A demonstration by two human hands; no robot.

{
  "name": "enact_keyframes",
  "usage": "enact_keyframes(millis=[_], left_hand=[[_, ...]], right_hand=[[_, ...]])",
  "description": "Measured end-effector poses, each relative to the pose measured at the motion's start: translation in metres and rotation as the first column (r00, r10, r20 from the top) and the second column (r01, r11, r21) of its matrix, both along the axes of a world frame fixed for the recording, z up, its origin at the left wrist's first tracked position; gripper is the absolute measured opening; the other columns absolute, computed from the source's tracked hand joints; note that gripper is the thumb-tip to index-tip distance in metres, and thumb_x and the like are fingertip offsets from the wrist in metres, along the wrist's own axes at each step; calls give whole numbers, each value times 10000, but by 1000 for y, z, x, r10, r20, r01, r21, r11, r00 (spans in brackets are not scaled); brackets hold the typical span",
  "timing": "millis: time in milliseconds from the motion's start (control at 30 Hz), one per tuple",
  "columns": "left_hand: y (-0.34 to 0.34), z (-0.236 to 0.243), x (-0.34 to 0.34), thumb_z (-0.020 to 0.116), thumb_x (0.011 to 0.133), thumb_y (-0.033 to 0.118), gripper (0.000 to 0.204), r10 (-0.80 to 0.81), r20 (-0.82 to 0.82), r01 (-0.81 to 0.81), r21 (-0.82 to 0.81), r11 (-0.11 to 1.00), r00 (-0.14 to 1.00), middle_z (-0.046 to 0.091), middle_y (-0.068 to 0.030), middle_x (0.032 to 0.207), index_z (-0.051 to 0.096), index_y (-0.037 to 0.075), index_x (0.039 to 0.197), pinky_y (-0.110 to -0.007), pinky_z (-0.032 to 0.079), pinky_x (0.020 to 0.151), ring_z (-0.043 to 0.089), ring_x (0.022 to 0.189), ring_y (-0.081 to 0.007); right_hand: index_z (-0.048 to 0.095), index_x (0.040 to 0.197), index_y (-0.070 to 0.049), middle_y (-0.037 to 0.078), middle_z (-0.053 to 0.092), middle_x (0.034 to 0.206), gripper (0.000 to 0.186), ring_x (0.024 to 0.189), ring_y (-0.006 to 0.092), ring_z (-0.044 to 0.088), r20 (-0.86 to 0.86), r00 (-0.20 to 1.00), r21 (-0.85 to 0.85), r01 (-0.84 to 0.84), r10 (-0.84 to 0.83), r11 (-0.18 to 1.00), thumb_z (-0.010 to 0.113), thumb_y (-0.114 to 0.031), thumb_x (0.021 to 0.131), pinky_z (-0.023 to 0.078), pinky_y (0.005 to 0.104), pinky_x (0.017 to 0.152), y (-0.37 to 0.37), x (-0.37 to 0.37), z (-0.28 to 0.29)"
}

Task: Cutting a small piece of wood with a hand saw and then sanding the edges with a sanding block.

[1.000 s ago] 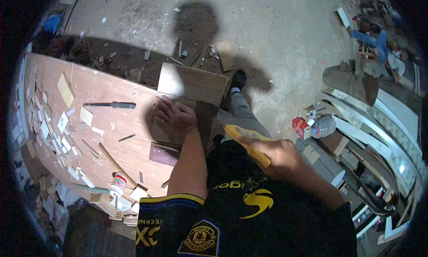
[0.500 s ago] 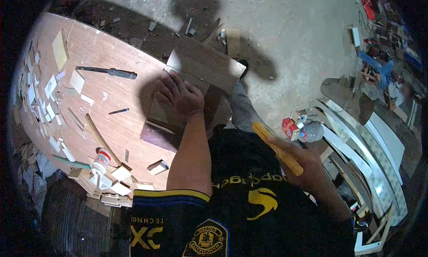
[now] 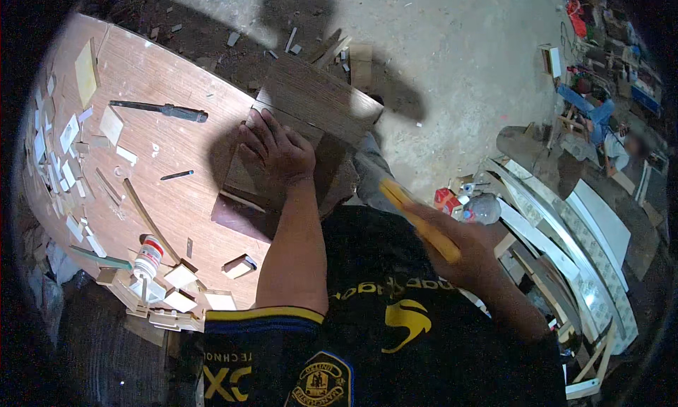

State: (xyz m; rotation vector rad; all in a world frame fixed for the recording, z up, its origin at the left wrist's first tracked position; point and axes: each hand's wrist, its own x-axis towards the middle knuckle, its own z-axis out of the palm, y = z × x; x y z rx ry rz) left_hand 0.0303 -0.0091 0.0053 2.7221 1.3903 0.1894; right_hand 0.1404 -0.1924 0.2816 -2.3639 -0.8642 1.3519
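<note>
My left hand (image 3: pixel 282 152) lies flat with its fingers spread on a wood-grain board (image 3: pixel 311 89). The board rests at the right edge of the table and juts out beyond it. Under my palm and wrist is another brown wooden piece (image 3: pixel 244 174), partly in shadow. My right hand (image 3: pixel 462 244) is closed around the long yellow handle of a tool (image 3: pixel 424 227), held in front of my body. The handle slants up and left toward the board's near right side. A blurred grey strip lies ahead of it; whether this is a blade I cannot make out.
On the table (image 3: pixel 219 149) lie a dark long tool (image 3: pixel 169 111), a pen (image 3: pixel 176 174), a white bottle with a red band (image 3: pixel 148 257) and many wood offcuts. Curved white panels (image 3: pixel 565 227) and a clear plastic jug (image 3: pixel 482 209) are on the right. Scraps litter the floor beyond.
My right hand has moved slightly left and up with the yellow-handled tool, closer to the board. My left hand stays on the wood. The whole view has shifted a little.
</note>
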Motion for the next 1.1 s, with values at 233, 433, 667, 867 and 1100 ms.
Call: enact_keyframes(millis=[233,433,667,867,1100], left_hand=[[2,-15,-5,448,895,263,562,4,-8,-5,-50,999,1000,364,-154,1493,428,30,1406,-577,133,1124,244,1404,-414],[-5,-8,3,441,901,247,563,-5,6,5,-48,999,1000,350,-172,1496,412,16,1413,-583,108,1129,225,1405,-435],[-1,-19,-5,446,890,225,567,-7,81,12,-63,998,997,343,-182,1496,406,1,1410,-591,131,1118,230,1397,-453],[-3,-11,-3,452,891,225,558,-46,33,47,-32,998,998,313,-165,1517,413,0,1401,-580,123,1125,227,1398,-456],[1,-4,-9,453,886,231,566,-4,23,4,-31,1000,1000,313,-157,1520,412,8,1405,-578,125,1125,233,1399,-450]], right_hand=[[520,1330,-191,134,699,885,485,719,211,692,-80,997,-72,10,-16,997,629,-68,874,556,314,626,2,-2,-4],[530,1323,-155,134,703,974,465,756,219,700,-61,997,-99,47,-53,994,634,-85,875,570,318,656,2,6,-41],[529,1323,-175,143,693,1029,470,755,200,701,-85,995,-111,35,-45,993,635,-86,874,578,321,676,-28,-1,9],[523,1329,-164,158,685,1058,478,856,230,708,-143,985,-39,93,-98,995,631,-62,874,579,329,706,-5,1,-57],[520,1333,-210,159,690,1000,511,820,215,705,-70,995,-11,71,-71,997,642,-56,861,564,326,737,-34,-1,5]])
